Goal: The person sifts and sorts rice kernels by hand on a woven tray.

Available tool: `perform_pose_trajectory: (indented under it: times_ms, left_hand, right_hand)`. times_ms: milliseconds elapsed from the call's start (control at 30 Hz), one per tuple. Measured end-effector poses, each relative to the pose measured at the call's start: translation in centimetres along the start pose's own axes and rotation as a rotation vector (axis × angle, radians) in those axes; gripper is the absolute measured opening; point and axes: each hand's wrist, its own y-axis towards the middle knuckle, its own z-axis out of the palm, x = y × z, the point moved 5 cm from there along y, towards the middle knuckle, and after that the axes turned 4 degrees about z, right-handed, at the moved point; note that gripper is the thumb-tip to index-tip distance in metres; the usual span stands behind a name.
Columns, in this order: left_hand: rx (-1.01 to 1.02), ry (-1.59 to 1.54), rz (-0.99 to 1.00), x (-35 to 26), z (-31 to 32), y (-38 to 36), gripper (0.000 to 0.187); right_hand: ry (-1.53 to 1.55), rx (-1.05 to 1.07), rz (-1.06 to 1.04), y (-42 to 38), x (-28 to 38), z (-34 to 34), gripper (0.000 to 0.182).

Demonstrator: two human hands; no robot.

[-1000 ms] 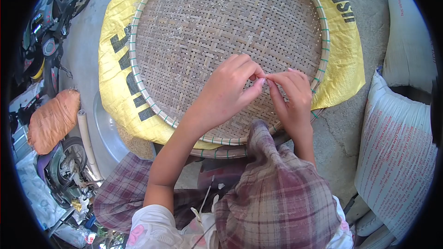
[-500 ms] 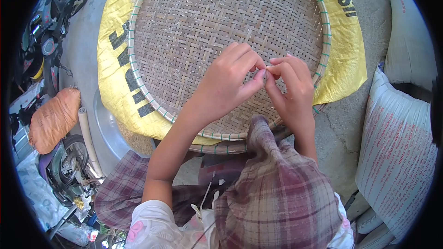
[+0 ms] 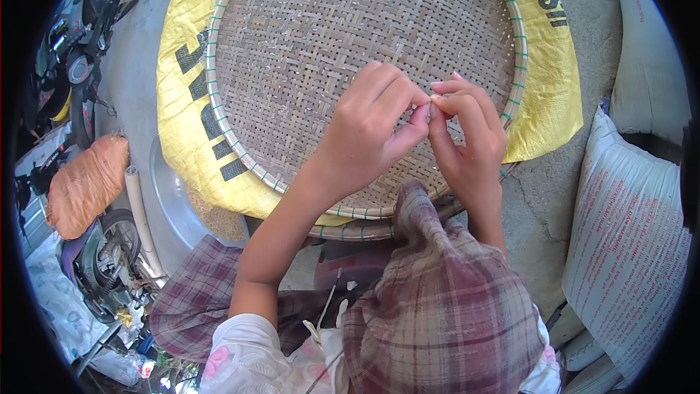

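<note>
Over the near right part of a round woven bamboo winnowing tray, both hands meet fingertip to fingertip. My left hand is closed in a pinch, thumb against forefinger. Touching it, my right hand pinches as well, its other fingers curled loosely. Whatever lies between the fingertips is too small to name. Pale specks, perhaps grains, are scattered over the tray's weave. Green ties bind its rim. Beneath the tray spreads a yellow woven sack with black lettering, and under that shows the rim of another tray.
On the left, a metal basin holds grain. Motorbikes, an orange-brown bag and a pale pole stand beyond it. Full white sacks line the right side. Plaid cloth lies near my body.
Both hands have shifted slightly right and away from me in view, fingertips still together. The tray and its surroundings appear almost unchanged.
</note>
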Motion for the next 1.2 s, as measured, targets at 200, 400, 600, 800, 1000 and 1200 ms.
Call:
perform_pose_trajectory:
  times_ms: [200,400,600,800,1000,1200]
  left_hand:
    - [-0.077,-0.026,0.022,-0.3,-1.2,0.4,0.015]
    - [-0.095,-0.097,0.012,-0.5,-1.6,0.4,0.015]
    - [-0.168,-0.329,-0.146,0.2,-1.3,0.0,0.010]
    - [-0.142,-0.542,-0.378,0.6,-0.9,-0.3,0.007]
    - [-0.110,-0.647,-0.429,0.6,-0.8,-0.3,0.007]
    - [-0.091,-0.617,-0.441,0.7,-1.1,-0.6,0.008]
  right_hand:
    - [0.210,0.000,0.120,0.4,-0.2,-0.5,0.015]
    - [0.514,-0.140,0.211,-0.4,-0.7,-0.3,0.012]
    - [0.436,-0.112,0.192,0.2,-0.1,-0.8,0.009]
    - [0.444,-0.089,0.209,0.4,-0.1,-0.8,0.009]
    - [0.564,-0.067,0.384,0.1,-0.1,-0.5,0.008]
    - [0.614,0.015,0.488,0.1,-0.1,-0.2,0.006]
